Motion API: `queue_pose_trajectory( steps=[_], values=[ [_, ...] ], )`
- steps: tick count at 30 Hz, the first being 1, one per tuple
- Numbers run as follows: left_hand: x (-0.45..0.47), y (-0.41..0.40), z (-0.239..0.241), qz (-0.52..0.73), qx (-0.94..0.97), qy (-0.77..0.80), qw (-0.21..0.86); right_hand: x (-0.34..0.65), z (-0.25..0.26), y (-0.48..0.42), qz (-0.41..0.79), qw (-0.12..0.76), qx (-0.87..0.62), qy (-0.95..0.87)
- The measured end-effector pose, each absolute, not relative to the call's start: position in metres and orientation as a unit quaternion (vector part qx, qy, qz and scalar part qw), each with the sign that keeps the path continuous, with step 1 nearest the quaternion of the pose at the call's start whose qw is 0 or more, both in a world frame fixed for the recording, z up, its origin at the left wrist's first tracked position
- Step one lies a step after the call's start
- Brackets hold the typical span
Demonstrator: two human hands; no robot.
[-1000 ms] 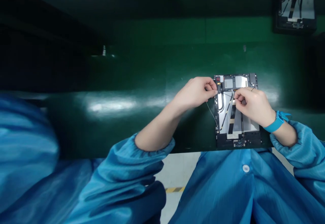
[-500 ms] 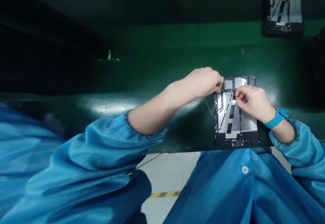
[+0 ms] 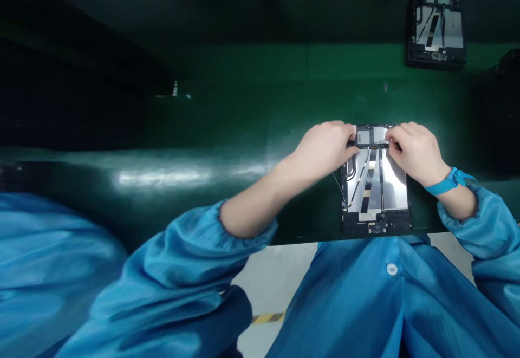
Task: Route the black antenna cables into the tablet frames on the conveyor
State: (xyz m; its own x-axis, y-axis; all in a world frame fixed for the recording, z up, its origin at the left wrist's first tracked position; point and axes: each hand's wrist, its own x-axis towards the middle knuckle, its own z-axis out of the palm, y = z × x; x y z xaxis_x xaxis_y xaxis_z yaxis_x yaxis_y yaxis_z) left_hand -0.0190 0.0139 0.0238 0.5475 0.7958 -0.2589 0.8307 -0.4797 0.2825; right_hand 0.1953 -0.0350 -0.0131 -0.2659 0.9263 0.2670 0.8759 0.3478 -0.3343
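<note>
An opened tablet [image 3: 394, 184] lies flat at the bench's front edge, its silvery inside and black flat cables exposed. A thin cable [image 3: 338, 184] bows out past its left side and runs up under my left hand [image 3: 327, 147]. That hand is closed at the tablet's upper left corner, fingers curled over the edge and thumb below; its grip is partly hidden. My right hand [image 3: 418, 152] is closed in a pinch over the upper right part. A fine dark strand of the cable shows at its fingertips, above the silver plates near the top.
Another opened tablet rests on a dark stack [image 3: 439, 33] at the back right. Dark objects [image 3: 504, 98] stand at the right edge. On the left, a blue sleeve [image 3: 49, 260] belongs to a person beside me. The green bench [image 3: 244, 98] ends at my lap.
My right hand has shifted right and slightly up, away from the tablet's middle. My left thumb has come down onto the corner. The cable's loop on the left is smaller.
</note>
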Motion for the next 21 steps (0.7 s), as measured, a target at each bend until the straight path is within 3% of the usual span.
queue_pose_trajectory(
  steps=[5, 9, 14, 21],
  values=[
    [0.006, -0.025, 0.017, -0.049, 0.820, 0.527, 0.217, 0.200, -0.010, -0.038, 0.054, 0.143, -0.480, -0.864],
    [0.018, -0.036, 0.005, -0.033, 0.812, 0.546, 0.202, 0.215, -0.012, -0.042, 0.158, 0.211, -0.445, -0.856],
    [0.011, -0.042, -0.009, 0.034, 0.798, 0.566, 0.205, 0.227, -0.024, -0.045, 0.306, 0.317, -0.525, -0.728],
    [0.002, -0.036, -0.006, 0.129, 0.802, 0.551, 0.192, 0.227, -0.024, -0.040, 0.367, 0.359, -0.569, -0.643]
  ],
)
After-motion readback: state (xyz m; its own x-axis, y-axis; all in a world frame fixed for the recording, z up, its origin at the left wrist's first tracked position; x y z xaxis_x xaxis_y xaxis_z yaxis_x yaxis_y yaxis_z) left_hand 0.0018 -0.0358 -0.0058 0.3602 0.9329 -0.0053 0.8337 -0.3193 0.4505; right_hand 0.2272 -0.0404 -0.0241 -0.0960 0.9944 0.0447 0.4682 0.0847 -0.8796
